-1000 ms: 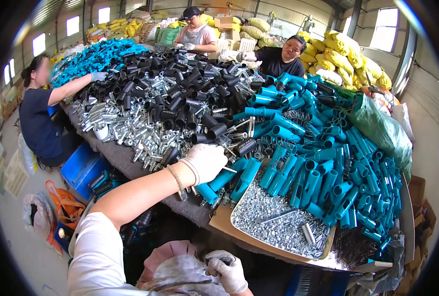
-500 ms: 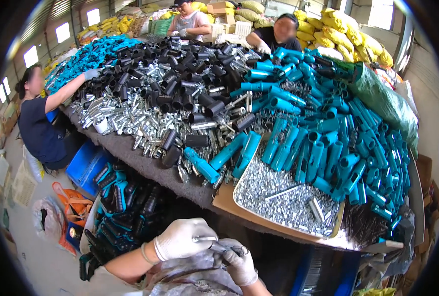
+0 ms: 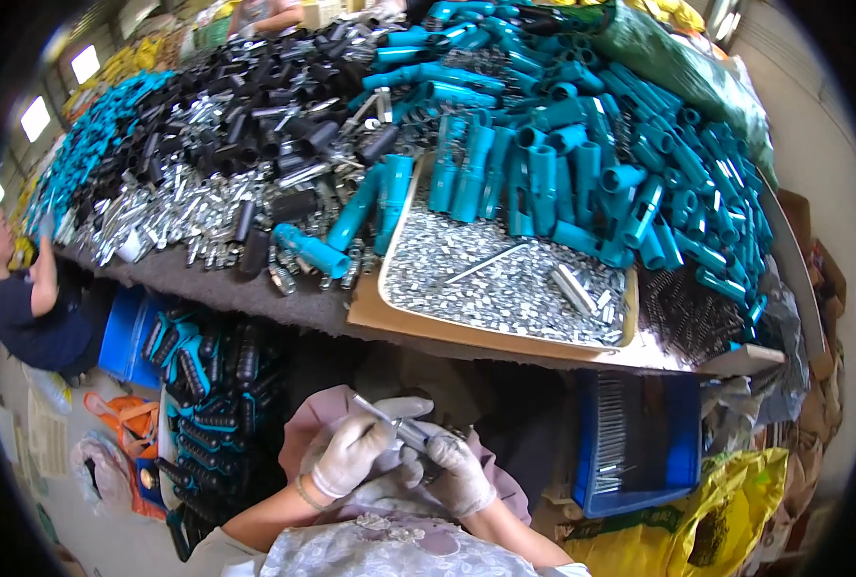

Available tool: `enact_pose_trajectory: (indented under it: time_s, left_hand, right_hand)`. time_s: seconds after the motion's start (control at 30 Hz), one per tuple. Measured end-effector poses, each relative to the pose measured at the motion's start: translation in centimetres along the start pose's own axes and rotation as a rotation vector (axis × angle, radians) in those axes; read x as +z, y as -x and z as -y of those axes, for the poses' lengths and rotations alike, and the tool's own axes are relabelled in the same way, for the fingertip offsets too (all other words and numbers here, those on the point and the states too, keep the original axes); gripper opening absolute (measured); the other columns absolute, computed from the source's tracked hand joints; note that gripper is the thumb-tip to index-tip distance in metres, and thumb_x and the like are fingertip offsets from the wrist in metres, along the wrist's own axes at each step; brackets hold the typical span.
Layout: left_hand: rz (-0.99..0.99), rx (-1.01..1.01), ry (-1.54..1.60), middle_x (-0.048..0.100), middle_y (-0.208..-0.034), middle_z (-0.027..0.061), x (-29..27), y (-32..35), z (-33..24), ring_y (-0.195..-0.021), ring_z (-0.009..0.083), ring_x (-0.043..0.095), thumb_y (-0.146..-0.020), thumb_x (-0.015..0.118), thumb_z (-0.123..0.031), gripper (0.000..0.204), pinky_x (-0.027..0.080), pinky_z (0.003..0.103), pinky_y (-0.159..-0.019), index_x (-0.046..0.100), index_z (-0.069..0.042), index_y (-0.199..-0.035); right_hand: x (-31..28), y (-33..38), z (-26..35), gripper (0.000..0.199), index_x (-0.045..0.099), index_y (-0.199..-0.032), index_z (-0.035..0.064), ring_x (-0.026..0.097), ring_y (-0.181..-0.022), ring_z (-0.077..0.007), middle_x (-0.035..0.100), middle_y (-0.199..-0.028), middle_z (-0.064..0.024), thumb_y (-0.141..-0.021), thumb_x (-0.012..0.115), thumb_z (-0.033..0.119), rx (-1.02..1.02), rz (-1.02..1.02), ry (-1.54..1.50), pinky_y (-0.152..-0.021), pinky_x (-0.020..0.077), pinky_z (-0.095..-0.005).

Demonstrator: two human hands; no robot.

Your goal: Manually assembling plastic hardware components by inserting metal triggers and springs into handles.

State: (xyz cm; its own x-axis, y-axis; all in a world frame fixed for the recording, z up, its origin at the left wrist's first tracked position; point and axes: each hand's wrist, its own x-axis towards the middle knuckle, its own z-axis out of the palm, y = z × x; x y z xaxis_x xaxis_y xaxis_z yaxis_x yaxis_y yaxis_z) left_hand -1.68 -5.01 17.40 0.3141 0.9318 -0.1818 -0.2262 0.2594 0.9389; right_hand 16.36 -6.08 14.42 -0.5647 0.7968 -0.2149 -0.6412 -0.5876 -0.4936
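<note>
While the left hand (image 3: 353, 452) pinched a slim metal rod (image 3: 372, 410) and the right hand (image 3: 459, 471) gripped a silvery metal cylinder (image 3: 411, 436), both on the near side of the tray of small metal pieces (image 3: 632, 308), steady alignment seemed wise.

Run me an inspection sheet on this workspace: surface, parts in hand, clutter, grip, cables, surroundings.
Surface: gray fabric-covered table, heaped with teal tubes, black sleeves and silver metal fittings; tray of small metal pieces.
Parts in hand: slim metal rod, silver cylinder.
Clutter: orange bag, lower left; yellow bag, lower right, near blue crate containing long metal rods.
Grip: left hand pinches the rod; right hand holds the cylinder; both gloved.
Cables: nothing seen.
Surroundings: co-worker at far left, reaching toward the table.
</note>
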Motion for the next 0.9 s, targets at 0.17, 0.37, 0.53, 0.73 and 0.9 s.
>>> enact_pose_trajectory:
  time_s: [0.17,0.37,0.53,0.73,0.9]
  left_hand:
    - [-0.136,0.168,-0.501,0.071,-0.095,0.0087,1.0,0.4,-4.1,-0.083,0.0157,0.067,-0.090,0.074,-0.038,0.059,0.053,0.031,-0.080,0.058,0.007,-0.125]
    - [-0.256,0.478,-0.649,0.060,-0.082,0.0061,1.7,-0.9,-6.4,-0.066,0.0114,0.055,-0.095,0.059,-0.059,0.069,0.044,0.025,-0.059,0.056,0.006,-0.119]
    - [-0.148,0.390,-0.498,0.067,-0.094,0.0135,2.1,0.1,-1.7,-0.086,0.0230,0.063,-0.093,0.071,-0.041,0.048,0.051,0.035,-0.076,0.064,0.001,-0.115]
    - [0.422,0.330,-1.186,0.072,-0.096,0.0163,2.4,-2.5,-4.1,-0.090,0.0320,0.071,-0.069,0.083,-0.025,0.035,0.056,0.040,-0.078,0.074,-0.002,-0.094]
    - [0.552,0.497,-1.101,0.068,-0.079,0.0080,4.1,-4.1,-2.7,-0.071,0.0300,0.068,-0.067,0.084,-0.029,0.034,0.054,0.042,-0.067,0.075,-0.011,-0.095]
  right_hand:
    - [-2.0,0.5,-0.2,0.051,0.065,-0.119,-0.0028,0.057,-0.065,-0.0103,0.066,-0.082,-0.0029,-0.095,0.066,0.042,0.091,0.048,0.372,-0.062,0.0461,-0.0263]
    - [-1.0,0.4,0.7,0.052,0.064,-0.125,0.0033,0.070,-0.094,-0.0288,0.072,-0.103,-0.0190,-0.083,0.078,0.031,-0.141,-0.131,1.062,-0.086,0.0534,-0.0355]
    - [1.6,1.0,4.1,0.059,0.059,-0.130,0.0061,0.068,-0.099,-0.0368,0.072,-0.106,-0.0174,-0.081,0.079,0.033,-0.078,-0.199,1.330,-0.091,0.0532,-0.0388]
    - [-1.3,3.2,7.8,0.065,0.050,-0.138,0.0007,0.068,-0.105,-0.0361,0.070,-0.111,-0.0224,-0.090,0.065,0.042,-0.054,-0.147,1.118,-0.095,0.0519,-0.0394]
    - [-3.8,3.3,6.3,0.044,0.058,-0.132,0.0020,0.062,-0.117,-0.0319,0.061,-0.129,-0.0213,-0.103,0.046,0.034,-0.302,0.095,1.167,-0.099,0.0476,-0.0352]
